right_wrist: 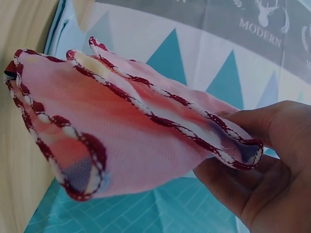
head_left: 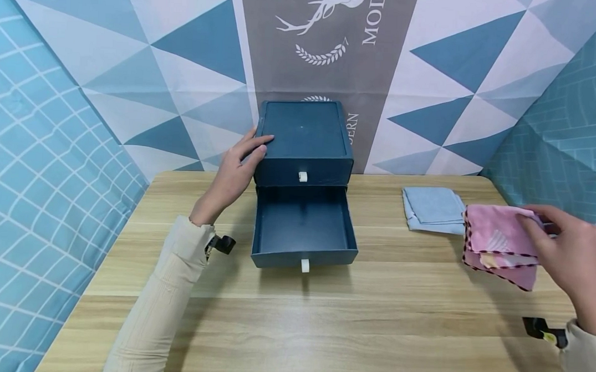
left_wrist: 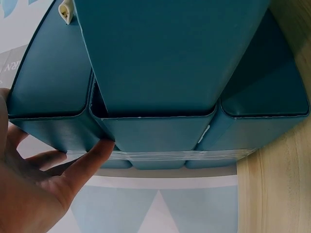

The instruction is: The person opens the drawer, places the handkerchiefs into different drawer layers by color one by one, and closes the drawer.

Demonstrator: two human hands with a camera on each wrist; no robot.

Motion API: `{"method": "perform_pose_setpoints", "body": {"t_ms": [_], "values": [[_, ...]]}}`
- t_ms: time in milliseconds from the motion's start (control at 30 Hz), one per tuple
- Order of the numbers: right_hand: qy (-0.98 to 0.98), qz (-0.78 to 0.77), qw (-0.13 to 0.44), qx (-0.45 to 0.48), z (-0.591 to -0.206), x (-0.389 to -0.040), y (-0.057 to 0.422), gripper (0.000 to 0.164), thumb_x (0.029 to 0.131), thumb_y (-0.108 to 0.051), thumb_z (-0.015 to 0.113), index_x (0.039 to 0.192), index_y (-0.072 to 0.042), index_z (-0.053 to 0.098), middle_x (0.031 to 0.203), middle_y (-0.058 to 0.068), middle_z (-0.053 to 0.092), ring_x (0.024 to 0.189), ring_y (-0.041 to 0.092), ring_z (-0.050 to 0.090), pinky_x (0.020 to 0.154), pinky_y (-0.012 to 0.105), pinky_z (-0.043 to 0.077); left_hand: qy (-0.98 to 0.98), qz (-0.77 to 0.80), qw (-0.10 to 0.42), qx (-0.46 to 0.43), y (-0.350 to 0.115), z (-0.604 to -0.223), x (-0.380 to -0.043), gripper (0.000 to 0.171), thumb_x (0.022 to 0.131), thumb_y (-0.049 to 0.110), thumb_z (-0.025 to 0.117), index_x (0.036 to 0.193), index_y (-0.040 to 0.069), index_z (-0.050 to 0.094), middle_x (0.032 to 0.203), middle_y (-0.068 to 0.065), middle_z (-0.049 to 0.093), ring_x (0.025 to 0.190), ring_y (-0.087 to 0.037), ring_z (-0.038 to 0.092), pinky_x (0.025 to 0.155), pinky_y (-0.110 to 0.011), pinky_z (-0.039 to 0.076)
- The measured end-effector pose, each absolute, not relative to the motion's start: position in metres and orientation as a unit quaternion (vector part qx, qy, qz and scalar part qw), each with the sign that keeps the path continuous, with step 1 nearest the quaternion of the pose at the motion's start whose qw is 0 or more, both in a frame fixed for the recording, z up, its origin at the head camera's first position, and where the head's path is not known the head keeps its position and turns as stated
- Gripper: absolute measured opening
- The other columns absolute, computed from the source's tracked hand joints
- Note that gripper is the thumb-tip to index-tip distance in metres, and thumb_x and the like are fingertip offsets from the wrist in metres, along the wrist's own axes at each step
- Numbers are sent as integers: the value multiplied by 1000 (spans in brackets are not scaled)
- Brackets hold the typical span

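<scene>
- And here's the pink cloth at the right of the scene, to all appearances off the table, just beside the blue cloth; whether the two touch, I can't tell.
- The right hand has it! Thumb on one face, fingers behind, a pinch at the right end while the rest reaches out to the left.
- Folded, this one, and the layers fan apart at the free end, dark-red-and-white stitching along every edge.
- It looks light and soft, thin enough to droop, with nothing fragile about it; slipperiness looks low. The risk, I'd say, is the fold: pinch one layer alone and the others could slide out.
- Best hold? All the layers together, thumb over and fingers under, well in from the stitching; a flat palm beneath would tame the sagging end.
- The blue cloth lies folded flat on the far right of the table, free of any hand, and looks just as soft; a folded edge is the place to grip.
- Over to the left hand: fingers spread and extended, resting against the left side and top edge of the chest, gripping nothing.
- The chest looks stiff, smooth, fairly light; its lower drawer juts toward the near side, and the white tab is the natural handhold.
</scene>
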State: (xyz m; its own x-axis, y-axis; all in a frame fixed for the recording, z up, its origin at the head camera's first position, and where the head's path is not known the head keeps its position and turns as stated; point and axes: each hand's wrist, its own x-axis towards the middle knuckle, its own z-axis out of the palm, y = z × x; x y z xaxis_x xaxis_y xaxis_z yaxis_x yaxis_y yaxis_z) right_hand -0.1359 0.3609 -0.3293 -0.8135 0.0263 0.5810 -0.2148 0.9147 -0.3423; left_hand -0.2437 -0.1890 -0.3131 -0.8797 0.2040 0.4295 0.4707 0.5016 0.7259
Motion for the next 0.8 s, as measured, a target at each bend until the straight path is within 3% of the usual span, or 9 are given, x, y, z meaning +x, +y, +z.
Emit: {"method": "perform_pose_setpoints", "body": {"t_ms": [67, 133, 200, 800], "values": [[-929, 200, 308, 55, -327, -134, 357, 17, 87, 4, 70, 103, 11, 69, 90, 36, 65, 61, 10, 63, 55, -3, 24, -853, -459, 146, -199, -189, -313, -244, 44, 105, 42, 46, 144, 24, 55, 164, -4, 22, 150, -15, 18, 118, -52, 23], [-926, 201, 314, 63, -324, -133, 353, 17, 87, 5, 71, 102, 11, 70, 88, 36, 65, 64, -15, 49, 55, -3, 25, -853, -459, 147, -199, -189, -313, -244, 44, 105, 43, 46, 144, 24, 55, 164, -4, 22, 150, -15, 18, 118, -52, 23], [-922, 199, 323, 73, -322, -131, 349, 17, 86, 5, 72, 101, 10, 70, 87, 35, 66, 73, -30, 30, 55, -3, 26, -853, -459, 147, -199, -189, -313, -244, 45, 105, 43, 46, 144, 24, 55, 164, -4, 22, 150, -15, 18, 118, -53, 23], [-891, 207, 379, 144, -299, -118, 310, 21, 80, 10, 76, 101, 10, 72, 87, 30, 69, 80, -32, 34, 69, -4, 30, -856, -457, 151, -190, -190, -316, -246, 45, 105, 45, 46, 144, 26, 56, 164, 0, 23, 150, -13, 17, 118, -52, 22]]}}
